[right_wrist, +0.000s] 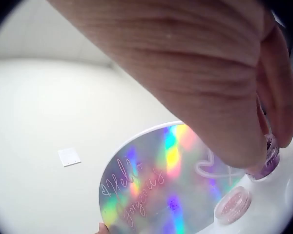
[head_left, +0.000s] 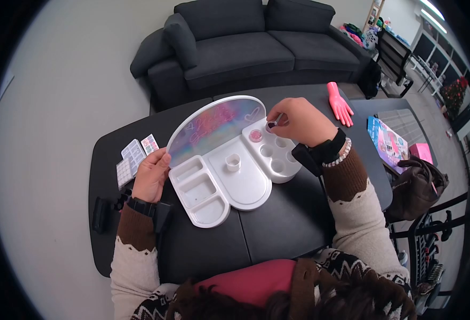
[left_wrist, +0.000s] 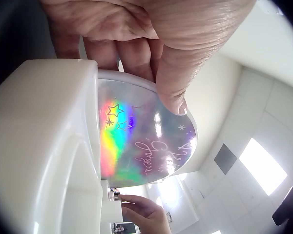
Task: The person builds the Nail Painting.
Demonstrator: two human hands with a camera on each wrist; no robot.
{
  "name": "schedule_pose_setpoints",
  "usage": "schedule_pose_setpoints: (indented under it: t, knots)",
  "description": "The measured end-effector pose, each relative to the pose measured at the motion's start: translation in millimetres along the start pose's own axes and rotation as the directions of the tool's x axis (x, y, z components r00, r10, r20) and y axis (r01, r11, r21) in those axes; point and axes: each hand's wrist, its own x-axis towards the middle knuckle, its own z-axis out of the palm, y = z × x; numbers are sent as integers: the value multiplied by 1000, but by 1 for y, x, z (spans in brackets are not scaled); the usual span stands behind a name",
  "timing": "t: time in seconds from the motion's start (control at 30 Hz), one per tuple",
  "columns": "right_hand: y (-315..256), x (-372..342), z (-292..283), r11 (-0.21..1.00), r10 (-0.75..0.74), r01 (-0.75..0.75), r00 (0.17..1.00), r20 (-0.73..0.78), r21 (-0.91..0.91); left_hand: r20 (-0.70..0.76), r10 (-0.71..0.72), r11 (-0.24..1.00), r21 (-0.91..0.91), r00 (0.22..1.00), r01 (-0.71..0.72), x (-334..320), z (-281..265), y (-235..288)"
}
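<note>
A white vanity organizer (head_left: 245, 196) stands on the black table, with a rounded holographic back panel (head_left: 213, 125) lettered in script. My left hand (head_left: 152, 173) grips the panel's left edge, thumb in front and fingers behind, as the left wrist view shows. Between thumb and fingers, my right hand (head_left: 305, 122) pinches a small purple jar (right_wrist: 270, 163) at the back of the organizer's right section, which has several round holes. Beside it, a pink glitter jar (right_wrist: 234, 204) sits in one hole. A small white cup (head_left: 233, 162) stands on the middle section. The left section has 3 compartments.
White trays (head_left: 133, 154) and a sticker sheet (head_left: 149, 144) lie left of the organizer, a black case (head_left: 100, 215) nearer me. A pink hand model (head_left: 340, 104) lies at the table's back right. Farther right are a printed box (head_left: 387, 141) and a dark bag (head_left: 419, 186).
</note>
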Motion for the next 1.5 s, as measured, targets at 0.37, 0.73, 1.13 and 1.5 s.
schedule_pose_setpoints:
  t: [0.37, 0.73, 1.13, 1.5]
  knots:
    - [12, 5, 21, 993, -33, 29, 999, -25, -116, 30, 0, 1000, -22, 1000, 1, 1, -3, -2]
    - [84, -6, -3, 874, 100, -216, 956, -275, -435, -18, -25, 1000, 7, 1000, 25, -2, -1, -2]
    - [110, -1, 8, 830, 272, -340, 939, -211, -443, -27, -45, 999, -1, 999, 45, -3, 1, -1]
    - [-19, -22, -17, 999, 5, -12, 989, 148, 50, -10, -39, 999, 1, 999, 39, -3, -3, -4]
